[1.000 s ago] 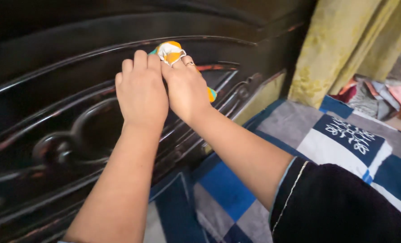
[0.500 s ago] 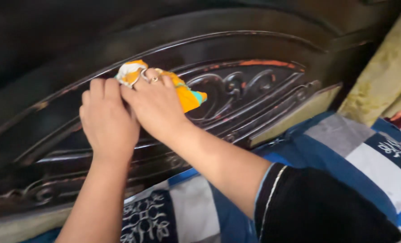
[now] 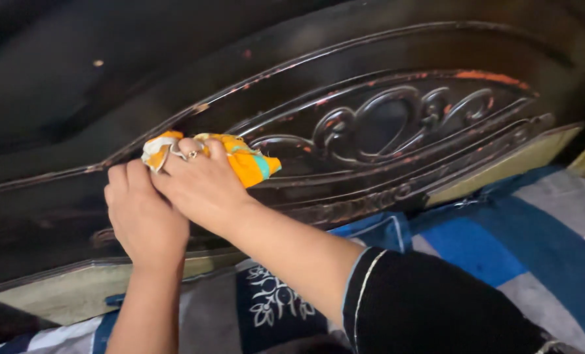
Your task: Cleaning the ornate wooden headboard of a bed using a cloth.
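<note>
Hands together at nine o'clock: right hand (image 3: 204, 187) presses cloth (image 3: 240, 160) on headboard (image 3: 384, 124); left hand (image 3: 141, 216) flat beside it; scrollwork at two o'clock apparently unwiped.

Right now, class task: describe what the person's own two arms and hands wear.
The right hand wears rings on two fingers, and its upper arm has a black sleeve edged with thin pale piping. The left hand and forearm are bare: no ring, sleeve or watch shows.

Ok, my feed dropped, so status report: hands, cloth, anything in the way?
Right hand pressing orange, white and teal cloth against dark carved wooden headboard. Left hand flat beside it. Nothing blocking.
</note>
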